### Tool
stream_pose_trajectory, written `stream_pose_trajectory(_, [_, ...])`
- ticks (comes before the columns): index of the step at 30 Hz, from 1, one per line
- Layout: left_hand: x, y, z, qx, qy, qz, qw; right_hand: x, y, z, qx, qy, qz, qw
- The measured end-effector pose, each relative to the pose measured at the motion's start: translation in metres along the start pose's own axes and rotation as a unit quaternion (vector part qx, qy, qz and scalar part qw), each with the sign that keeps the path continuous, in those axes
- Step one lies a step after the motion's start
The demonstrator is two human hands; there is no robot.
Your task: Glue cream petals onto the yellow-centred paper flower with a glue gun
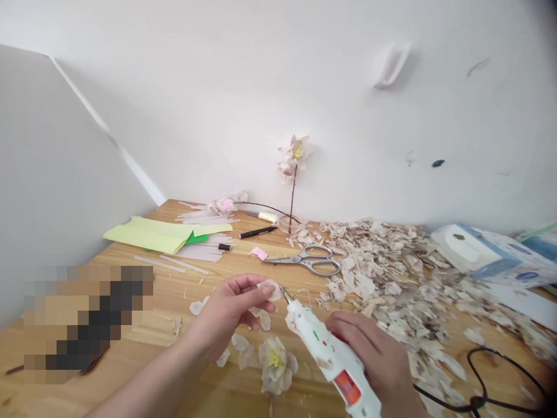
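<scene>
Between thumb and fingers, my left hand [237,305] pinches a pale, thin petal [270,288]. My right hand [374,354] is wrapped round a white hot glue gun [326,351] with an orange switch. The gun's metal nozzle points at the petal and is at or very near its edge; I cannot tell if they touch. Below the hands, a whitish flower with a yellow centre [276,363] lies on the wooden table [183,377]. Several loose petals [242,350] are scattered beside it.
Scissors [311,259] lie beyond my hands, near a black pen [257,232]. A heap of dried petals [391,273] covers the right side, by a tissue box [496,252]. Yellow paper [152,232] and glue sticks [200,251] lie left. A flower stem [293,197] stands by the wall. A black cord [478,400] loops right.
</scene>
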State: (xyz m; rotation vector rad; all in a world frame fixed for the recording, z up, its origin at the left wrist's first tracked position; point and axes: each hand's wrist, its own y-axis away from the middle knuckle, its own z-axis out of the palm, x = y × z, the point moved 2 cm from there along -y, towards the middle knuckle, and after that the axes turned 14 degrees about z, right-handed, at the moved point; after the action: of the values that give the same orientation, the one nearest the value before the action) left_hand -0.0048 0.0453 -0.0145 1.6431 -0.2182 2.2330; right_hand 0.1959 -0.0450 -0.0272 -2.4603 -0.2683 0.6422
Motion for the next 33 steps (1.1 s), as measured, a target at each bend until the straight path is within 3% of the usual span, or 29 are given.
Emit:
stream_pose_trajectory(9, [-0.001,-0.003,0.000,0.012,0.033,-0.018,0.999,-0.004,0.000,-0.002,0.048,0.014,-0.015,0.999])
stream_pose_trajectory(17, [-0.002,-0.002,0.000,0.030,0.053,-0.021,0.998,-0.002,-0.001,0.000,-0.014,0.012,-0.030,0.999])
stream_pose_trajectory(27, [0.001,-0.003,0.000,0.041,0.083,-0.029,0.995,-0.007,-0.003,-0.004,0.001,0.018,-0.021,1.000])
stream_pose_trajectory(33, [0.005,-0.004,-0.006,0.040,0.150,-0.031,0.987,0.015,-0.001,0.011,-0.021,0.087,0.002,0.996])
